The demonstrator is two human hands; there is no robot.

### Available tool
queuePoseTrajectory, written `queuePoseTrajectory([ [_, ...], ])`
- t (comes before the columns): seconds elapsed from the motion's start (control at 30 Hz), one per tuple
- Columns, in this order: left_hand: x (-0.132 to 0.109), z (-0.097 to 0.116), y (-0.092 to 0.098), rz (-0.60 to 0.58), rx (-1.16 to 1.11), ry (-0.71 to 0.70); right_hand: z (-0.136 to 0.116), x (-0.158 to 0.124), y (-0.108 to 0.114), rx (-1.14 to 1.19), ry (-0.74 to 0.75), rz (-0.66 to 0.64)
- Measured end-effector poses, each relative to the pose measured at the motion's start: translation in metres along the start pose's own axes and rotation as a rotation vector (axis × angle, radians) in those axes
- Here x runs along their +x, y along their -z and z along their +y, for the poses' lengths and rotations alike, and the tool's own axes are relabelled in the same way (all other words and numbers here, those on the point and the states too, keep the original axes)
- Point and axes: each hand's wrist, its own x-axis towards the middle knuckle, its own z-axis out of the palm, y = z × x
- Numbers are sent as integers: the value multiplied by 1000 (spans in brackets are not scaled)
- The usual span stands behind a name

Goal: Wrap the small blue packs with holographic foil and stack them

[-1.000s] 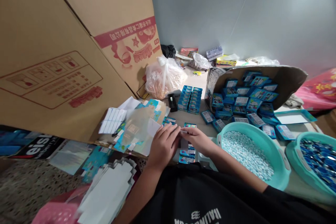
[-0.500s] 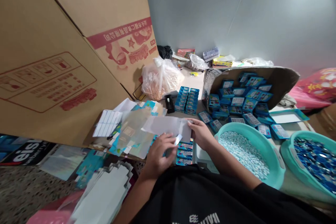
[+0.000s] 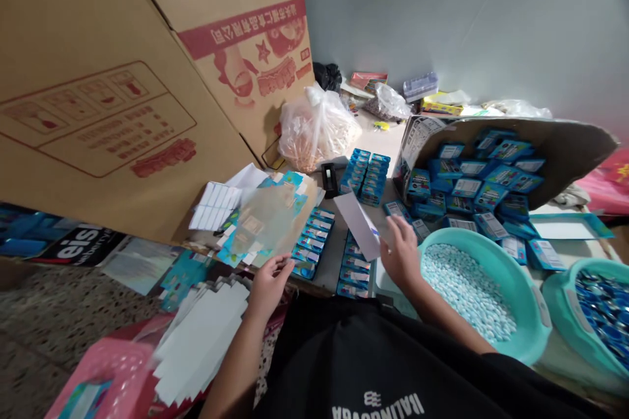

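A folded sheet of white card (image 3: 361, 226) stands at a slant over the right-hand row of small blue packs (image 3: 354, 268). My right hand (image 3: 401, 252) is beside its right edge with the fingers stretched out and apart; the thumb side is close to the card, and whether they touch is unclear. My left hand (image 3: 269, 281) is at the near end of the left-hand row of blue packs (image 3: 313, 236), thumb and fingertips pinched together. What the pinch holds, if anything, is too small to make out.
Printed sheets and clear film (image 3: 255, 222) lie at the left. Behind are a black stapler-like object (image 3: 329, 180) and a knotted plastic bag (image 3: 319, 131). At right stand a carton of blue boxes (image 3: 407, 150), a teal basin of pale candies (image 3: 533, 340) and another basin (image 3: 565, 294).
The white card has turned from lying flat to a steep slant. My left hand has moved off it, left and down. My right hand's fingers have come off its edge and spread.
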Motion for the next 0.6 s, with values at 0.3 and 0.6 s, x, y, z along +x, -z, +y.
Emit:
queuePoseTrajectory([
  [0.3, 2, 3, -4, -121, 18, -107, -87, -8, -87, 216, 326, -884],
  [0.6, 2, -11, -29, 39, 217, -130, -49, -25, -118, 38, 9, -743],
])
